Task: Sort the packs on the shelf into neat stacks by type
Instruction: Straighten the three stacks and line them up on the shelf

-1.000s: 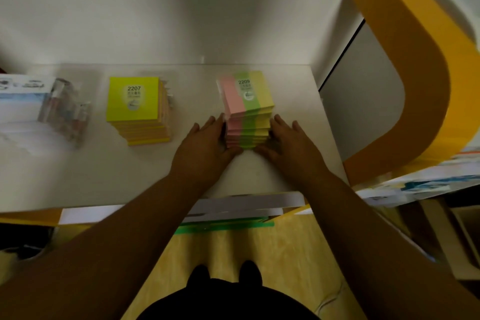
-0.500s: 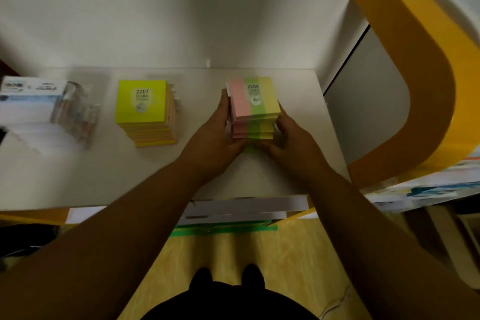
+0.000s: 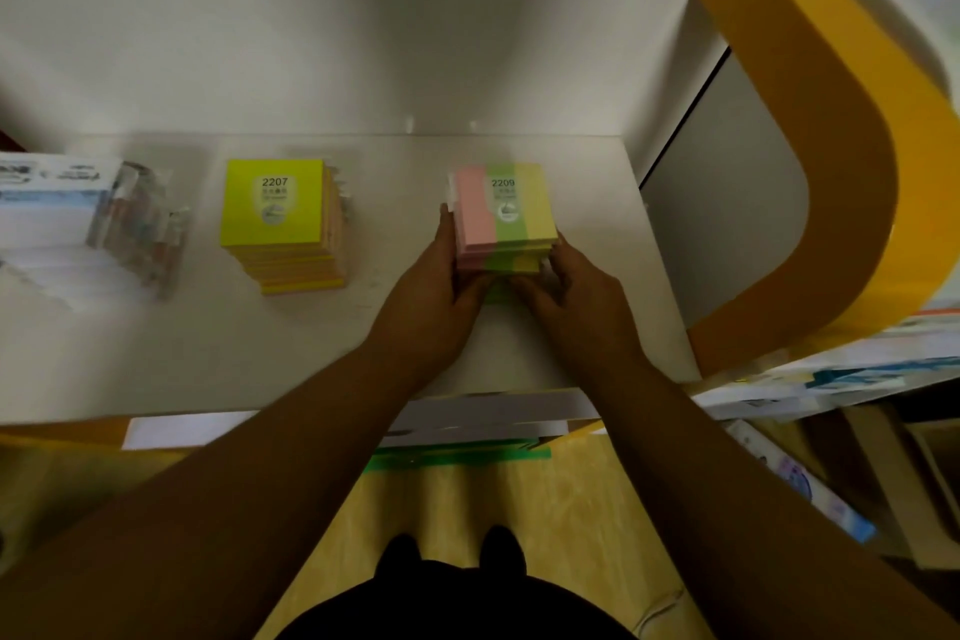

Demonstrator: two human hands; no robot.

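On the white shelf [image 3: 395, 234], the left hand [image 3: 436, 296] and right hand [image 3: 576, 291] clasp opposite sides of the striped stack [image 3: 506, 213], likely light but slippery.

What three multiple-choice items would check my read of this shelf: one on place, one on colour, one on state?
1. Where on the shelf does the striped stack stand relative to the yellow stack?
A. To its right
B. To its left
C. On top of it

2. Which colours band the striped stack's top pack?
A. Blue, white, red
B. Pink, green, yellow
C. All orange

3. What are the left hand and right hand doing?
A. Resting flat on bare shelf
B. Lifting the yellow stack
C. Holding the striped stack from both sides

Key: 1 A, bare shelf separates the two stacks; 2 B, three bands show around the 2209 label; 3 C, fingers lie against its left and right edges.
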